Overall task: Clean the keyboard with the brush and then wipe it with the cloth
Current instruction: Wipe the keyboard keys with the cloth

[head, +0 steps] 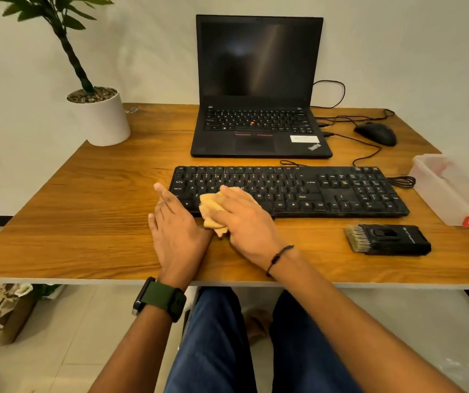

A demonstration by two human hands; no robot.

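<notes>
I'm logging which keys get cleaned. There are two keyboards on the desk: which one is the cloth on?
The separate black keyboard nearest the desk's front edge; the right hand presses the tan cloth on its left end. The laptop behind lies untouched.

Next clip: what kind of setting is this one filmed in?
Most likely a home or small office desk. A wooden table against a plain wall holds an open laptop, a wired keyboard and mouse, with a potted plant at the corner.

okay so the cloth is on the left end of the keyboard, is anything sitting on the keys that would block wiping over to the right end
Nothing visible does. The right hand presses the cloth on the keyboard's left keys, and the keys to the right lie bare. The brush lies on the table, in front of it.
</notes>
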